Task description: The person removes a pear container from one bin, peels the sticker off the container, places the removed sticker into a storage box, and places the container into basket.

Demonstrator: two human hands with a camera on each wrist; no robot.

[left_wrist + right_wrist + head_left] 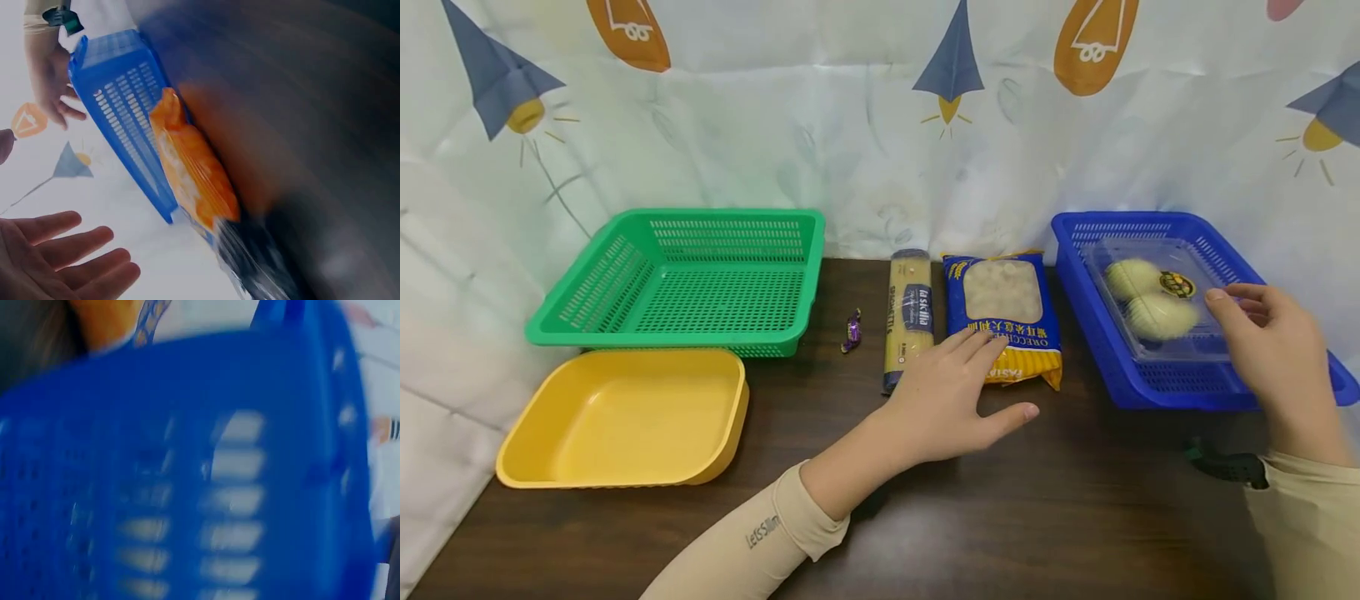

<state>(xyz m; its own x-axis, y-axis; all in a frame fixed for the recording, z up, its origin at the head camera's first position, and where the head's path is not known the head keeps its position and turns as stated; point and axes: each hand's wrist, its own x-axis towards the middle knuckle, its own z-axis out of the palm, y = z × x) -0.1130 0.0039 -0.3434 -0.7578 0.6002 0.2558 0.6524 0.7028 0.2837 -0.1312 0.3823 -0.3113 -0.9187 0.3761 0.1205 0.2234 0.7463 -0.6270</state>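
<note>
My left hand [943, 400], fingers spread and straight, hovers above the near ends of the spaghetti pack [910, 308] and the blue-and-yellow pasta bag [1003, 292]. It holds nothing. At the right, my right hand [1281, 354] is over the blue basket [1202, 398], thumb and loosely bent fingers beside the right edge of a clear plastic box [1150, 287]. Two pale rounded pieces of food and a dark round label show in that box, which sits in the basket. In the left wrist view the right hand [50, 81] appears above the basket rim with nothing visible in its fingers.
On the left stand a green basket [662, 340] and, in front of it, a yellow tub [625, 417]. A purple-wrapped candy [852, 331] lies between the green basket and the spaghetti. A patterned curtain [850, 125] hangs behind the dark wooden table [985, 533].
</note>
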